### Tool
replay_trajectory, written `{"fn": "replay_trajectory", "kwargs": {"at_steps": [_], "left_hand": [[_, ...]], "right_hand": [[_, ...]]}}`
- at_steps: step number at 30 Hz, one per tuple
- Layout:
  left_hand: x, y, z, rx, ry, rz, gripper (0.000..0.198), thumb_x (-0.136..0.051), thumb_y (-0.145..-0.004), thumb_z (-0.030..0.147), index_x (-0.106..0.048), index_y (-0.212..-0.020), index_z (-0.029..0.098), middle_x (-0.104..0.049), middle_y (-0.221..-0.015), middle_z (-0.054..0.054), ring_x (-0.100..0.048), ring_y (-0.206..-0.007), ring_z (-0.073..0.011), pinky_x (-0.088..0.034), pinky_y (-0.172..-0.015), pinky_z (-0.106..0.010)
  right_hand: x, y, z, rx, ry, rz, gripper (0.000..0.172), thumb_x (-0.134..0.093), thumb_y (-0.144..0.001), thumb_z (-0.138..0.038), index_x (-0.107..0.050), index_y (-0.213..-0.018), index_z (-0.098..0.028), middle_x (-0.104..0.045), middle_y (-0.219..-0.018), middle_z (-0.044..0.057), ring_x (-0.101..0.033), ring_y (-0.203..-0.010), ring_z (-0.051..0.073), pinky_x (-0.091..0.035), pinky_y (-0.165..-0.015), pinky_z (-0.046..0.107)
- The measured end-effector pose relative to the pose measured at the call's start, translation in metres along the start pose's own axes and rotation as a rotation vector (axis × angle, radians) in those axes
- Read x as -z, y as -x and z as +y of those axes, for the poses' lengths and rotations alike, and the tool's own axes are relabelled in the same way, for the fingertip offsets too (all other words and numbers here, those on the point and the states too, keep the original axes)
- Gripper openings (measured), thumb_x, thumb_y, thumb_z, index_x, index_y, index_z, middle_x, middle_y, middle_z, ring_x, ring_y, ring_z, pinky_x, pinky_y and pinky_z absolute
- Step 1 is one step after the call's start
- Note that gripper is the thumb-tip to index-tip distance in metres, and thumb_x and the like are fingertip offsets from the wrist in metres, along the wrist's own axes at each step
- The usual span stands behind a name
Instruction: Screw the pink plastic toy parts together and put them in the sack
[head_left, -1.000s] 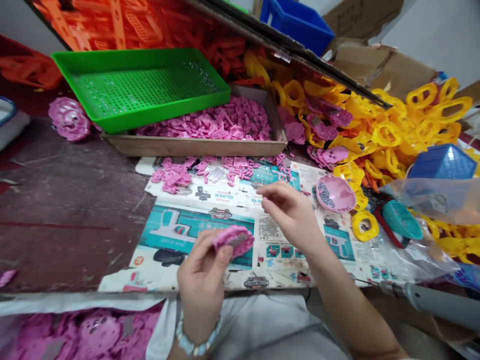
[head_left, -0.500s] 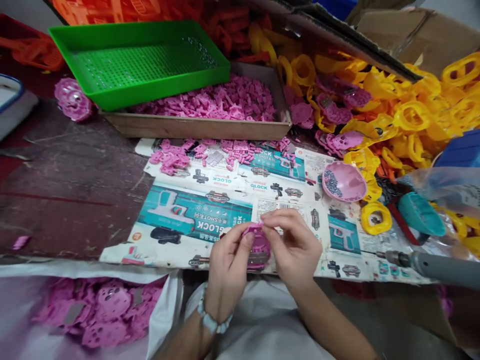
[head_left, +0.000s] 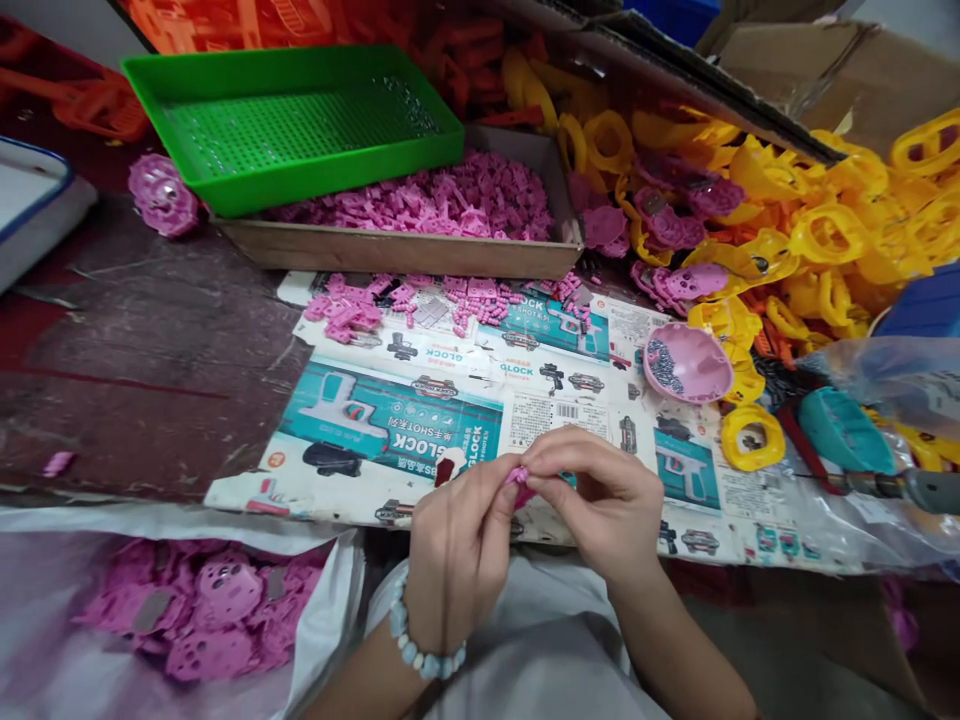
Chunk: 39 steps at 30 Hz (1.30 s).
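At the front edge of the printed cardboard (head_left: 480, 350), my left hand (head_left: 457, 540) pinches a small pink plastic part (head_left: 520, 492) between thumb and fingers. Opposite it, my right hand (head_left: 604, 500) closes thumb and forefinger on the same part's upper end. Most of the part is hidden by my fingers. Farther back on the cardboard lie loose pink pieces (head_left: 343, 307) and small pink coiled or ridged bits (head_left: 469, 318). A pink cup (head_left: 712, 372) with tiny metal screws stands to the right.
A green tray (head_left: 300, 170) rests on a box of pink pieces (head_left: 405, 257). Yellow shells (head_left: 825, 235) pile up at the right, near a teal cup (head_left: 846, 430) and a power screwdriver (head_left: 930, 490). A white sack (head_left: 330, 600) of pink parts sits front left.
The pink part has tilted, so its broad face no longer shows, and both hands are closer together over it. The power screwdriver has shifted right and away from the front edge.
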<state>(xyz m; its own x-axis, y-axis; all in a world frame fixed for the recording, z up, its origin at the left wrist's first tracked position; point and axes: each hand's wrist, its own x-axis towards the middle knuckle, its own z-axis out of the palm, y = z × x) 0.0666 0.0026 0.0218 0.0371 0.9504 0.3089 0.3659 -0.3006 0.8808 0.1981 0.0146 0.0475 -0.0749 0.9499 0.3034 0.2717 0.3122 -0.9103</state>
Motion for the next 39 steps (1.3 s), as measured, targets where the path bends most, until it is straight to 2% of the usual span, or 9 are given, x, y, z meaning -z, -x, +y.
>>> {"fn": "replay_trajectory", "kwargs": {"at_steps": [6,10,14,18,21,25,30,34,39], "left_hand": [[0.01,0.004,-0.01,-0.053,0.066,0.007,0.017,-0.051,-0.086,0.017,-0.067,-0.091,0.016,-0.071,-0.071,-0.004,-0.064,-0.058,-0.0125,-0.049,-0.058,-0.018],[0.019,0.008,-0.017,-0.016,0.109,0.038,0.017,-0.053,-0.086,0.017,-0.069,-0.088,0.018,-0.072,-0.073,-0.002,-0.066,-0.062,-0.012,-0.048,-0.059,-0.017],[0.024,0.011,-0.015,-0.018,0.173,0.092,0.018,-0.053,-0.086,0.018,-0.069,-0.079,0.017,-0.07,-0.067,-0.001,-0.063,-0.057,-0.0112,-0.047,-0.056,-0.017],[0.03,0.018,-0.016,0.024,0.15,0.123,0.017,-0.055,-0.085,0.018,-0.07,-0.079,0.017,-0.069,-0.064,0.0,-0.062,-0.052,-0.0109,-0.046,-0.053,-0.018],[0.035,0.026,-0.022,0.075,0.105,0.173,0.017,-0.056,-0.084,0.021,-0.072,-0.081,0.018,-0.071,-0.067,-0.001,-0.064,-0.056,-0.0129,-0.049,-0.055,-0.019],[0.032,0.028,-0.029,0.156,0.121,0.154,0.02,-0.057,-0.084,0.028,-0.074,-0.082,0.017,-0.072,-0.07,-0.003,-0.066,-0.06,-0.0154,-0.051,-0.057,-0.021],[0.015,0.013,-0.031,0.223,0.265,0.158,0.019,-0.061,-0.082,0.03,-0.075,-0.082,0.017,-0.073,-0.072,-0.003,-0.066,-0.061,-0.0149,-0.052,-0.057,-0.02],[0.007,0.001,-0.035,0.362,0.294,0.079,0.023,-0.066,-0.078,0.037,-0.075,-0.082,0.017,-0.073,-0.075,-0.004,-0.066,-0.064,-0.0167,-0.054,-0.059,-0.022],[0.004,-0.004,-0.035,0.451,0.315,0.055,0.024,-0.067,-0.076,0.042,-0.075,-0.079,0.019,-0.072,-0.071,-0.002,-0.065,-0.061,-0.0157,-0.051,-0.055,-0.021]], "right_hand": [[0.004,-0.009,-0.012,-0.038,0.019,-0.166,0.016,-0.064,-0.078,-0.006,-0.066,-0.083,-0.022,-0.066,-0.08,0.001,-0.063,-0.077,0.014,-0.052,-0.07,0.028],[-0.001,-0.06,-0.01,0.031,0.188,-0.342,0.005,-0.063,-0.083,-0.02,-0.066,-0.086,-0.02,-0.069,-0.088,0.002,-0.064,-0.085,0.015,-0.052,-0.079,0.029],[-0.044,-0.13,0.018,0.213,0.808,-0.465,0.018,-0.052,-0.085,-0.009,-0.065,-0.095,-0.015,-0.068,-0.099,0.005,-0.062,-0.091,0.018,-0.048,-0.082,0.031],[-0.091,-0.174,0.048,0.301,0.924,-0.555,0.027,-0.041,-0.084,0.0,-0.066,-0.093,-0.008,-0.066,-0.101,0.014,-0.057,-0.099,0.027,-0.045,-0.079,0.035],[-0.099,-0.184,0.055,0.327,0.931,-0.56,0.028,-0.039,-0.085,-0.002,-0.065,-0.091,-0.008,-0.065,-0.098,0.015,-0.054,-0.102,0.028,-0.044,-0.075,0.035],[-0.063,-0.156,0.044,0.253,0.877,-0.422,0.028,-0.044,-0.084,-0.004,-0.061,-0.104,-0.012,-0.064,-0.098,0.009,-0.056,-0.092,0.021,-0.043,-0.078,0.031],[0.004,-0.058,0.033,-0.086,0.527,-0.261,0.02,-0.054,-0.087,-0.017,-0.064,-0.104,-0.02,-0.064,-0.086,0.001,-0.058,-0.072,0.012,-0.046,-0.072,0.025],[0.032,0.009,0.04,-0.121,0.735,-0.049,0.011,-0.054,-0.088,-0.021,-0.062,-0.094,-0.017,-0.063,-0.086,0.005,-0.057,-0.082,0.018,-0.046,-0.075,0.032],[0.055,0.031,0.041,-0.087,0.854,0.01,0.017,-0.046,-0.089,-0.017,-0.061,-0.098,-0.018,-0.061,-0.095,0.01,-0.054,-0.09,0.022,-0.046,-0.081,0.039]]}}
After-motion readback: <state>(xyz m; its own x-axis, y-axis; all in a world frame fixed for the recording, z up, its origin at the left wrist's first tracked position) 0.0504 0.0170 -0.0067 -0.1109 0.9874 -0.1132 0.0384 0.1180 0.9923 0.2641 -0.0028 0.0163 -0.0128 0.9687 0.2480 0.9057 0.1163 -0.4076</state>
